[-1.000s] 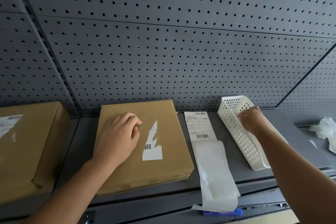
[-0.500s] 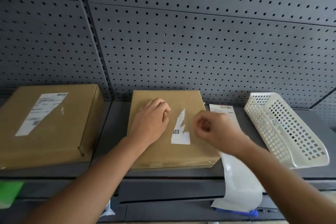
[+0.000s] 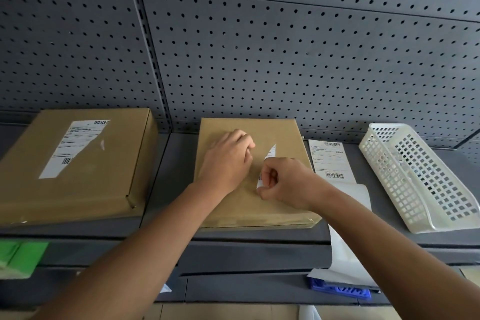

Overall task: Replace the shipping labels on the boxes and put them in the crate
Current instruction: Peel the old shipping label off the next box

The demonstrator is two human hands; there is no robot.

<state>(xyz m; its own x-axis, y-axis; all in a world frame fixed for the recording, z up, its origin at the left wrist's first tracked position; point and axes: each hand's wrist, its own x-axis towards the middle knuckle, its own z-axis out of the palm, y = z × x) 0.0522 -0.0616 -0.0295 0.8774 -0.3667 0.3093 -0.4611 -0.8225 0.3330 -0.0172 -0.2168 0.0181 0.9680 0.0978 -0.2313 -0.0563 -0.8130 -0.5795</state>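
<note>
A flat brown box (image 3: 280, 135) lies on the grey shelf in the middle. A torn white scrap of label (image 3: 270, 153) is stuck on its top. My left hand (image 3: 228, 156) rests flat on the box lid, left of the scrap. My right hand (image 3: 283, 180) pinches the lower corner of the torn scrap between thumb and fingers. A second brown box (image 3: 109, 179) with a torn label (image 3: 70, 148) lies to the left. A strip of fresh labels (image 3: 330, 161) lies right of the middle box, its backing paper hanging over the shelf edge.
A white perforated plastic tray (image 3: 420, 176) lies at the right on the shelf (image 3: 176, 228). A grey pegboard wall rises behind. Something green (image 3: 18, 257) sits below the shelf at left, and a blue piece (image 3: 340, 291) below the hanging backing paper.
My right hand came from the white tray over to the middle box and closed on the lower corner of the torn label scrap. The left hand stayed on the lid.
</note>
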